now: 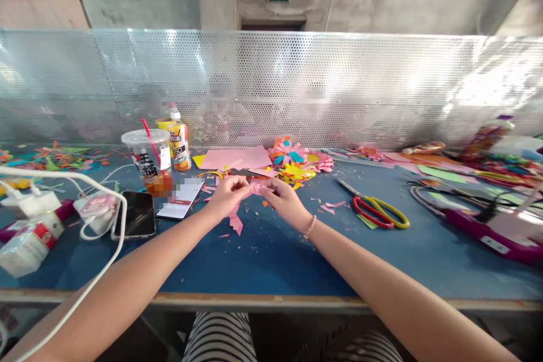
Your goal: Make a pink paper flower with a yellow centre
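Between my two hands is a cut pink paper piece [255,187], held just above the blue table. My left hand [229,195] is closed in a pinch on its left end. On the other end, the thumb and fingers of my right hand [285,199] are pressed together. A pink paper strip [235,222] hangs or lies below the left fingers; I cannot tell whether it joins the held piece. Just beyond the hands sit several paper flowers [292,159] in pink, yellow, orange and blue, beside pink paper sheets [235,157].
Scissors [377,209] with red and yellow handles lie to the right. Leftward are a plastic cup [148,158] with a straw, a drink bottle [179,144], phones [136,215] and chargers with a white cable [123,209]. A purple power strip [487,240] sits far right. A perforated metal screen [271,90] borders the back.
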Tool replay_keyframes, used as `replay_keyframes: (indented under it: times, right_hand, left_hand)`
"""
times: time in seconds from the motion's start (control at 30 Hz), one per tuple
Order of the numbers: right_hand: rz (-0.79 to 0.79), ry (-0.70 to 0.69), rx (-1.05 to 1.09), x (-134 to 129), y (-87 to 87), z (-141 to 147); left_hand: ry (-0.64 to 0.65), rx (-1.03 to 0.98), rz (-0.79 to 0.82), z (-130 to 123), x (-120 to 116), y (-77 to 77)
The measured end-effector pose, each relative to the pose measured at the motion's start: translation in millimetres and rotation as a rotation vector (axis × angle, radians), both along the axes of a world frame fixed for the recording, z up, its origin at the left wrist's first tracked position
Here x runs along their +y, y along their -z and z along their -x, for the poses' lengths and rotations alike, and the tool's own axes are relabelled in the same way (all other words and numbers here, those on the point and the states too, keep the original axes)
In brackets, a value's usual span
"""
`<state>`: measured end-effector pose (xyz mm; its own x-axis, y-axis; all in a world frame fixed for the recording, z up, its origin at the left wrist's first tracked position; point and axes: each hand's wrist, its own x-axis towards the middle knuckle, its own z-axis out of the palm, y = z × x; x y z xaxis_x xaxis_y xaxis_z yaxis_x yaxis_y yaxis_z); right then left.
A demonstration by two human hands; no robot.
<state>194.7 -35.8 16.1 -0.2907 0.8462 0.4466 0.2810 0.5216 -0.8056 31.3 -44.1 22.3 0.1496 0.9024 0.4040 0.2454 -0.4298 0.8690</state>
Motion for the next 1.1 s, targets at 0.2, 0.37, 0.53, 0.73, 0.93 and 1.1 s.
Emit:
replay_keyframes:
  times: [0.2, 0.37, 0.53, 0.73, 0.93, 1.1]
  right_hand:
    - [0.033, -0.044, 0.013, -1.7, -1.1, 0.7]
    - [0.088, -0.083, 0.033, -2.7, -1.1, 1.6]
    - [0.079, -0.095, 0.052, 0.1, 1.0, 0.0]
    - [0.133, -0.129, 0.115, 1.3, 2.2, -0.3]
    - [0.209, -0.182, 0.198, 1.0, 2.7, -0.3]
    - [0.264, -0.215, 0.255, 1.6, 3.1, 0.4]
  left_hand:
    - [0.011, 0.035, -0.024, 0.7, 2.8, 1.1]
    - [0.023, -0.004, -0.002, 0.7, 3.2, 1.8]
    - [-0.002, -0.092, 0.043, 0.5, 3.3, 3.4]
    - [-0.052, -0.252, 0.112, 0.3, 4.7, 4.0]
    - [-0.068, -0.236, 0.099, 1.0, 6.0, 4.4]
    - [0.003, -0.189, 0.14, 0.9, 5.8, 5.0]
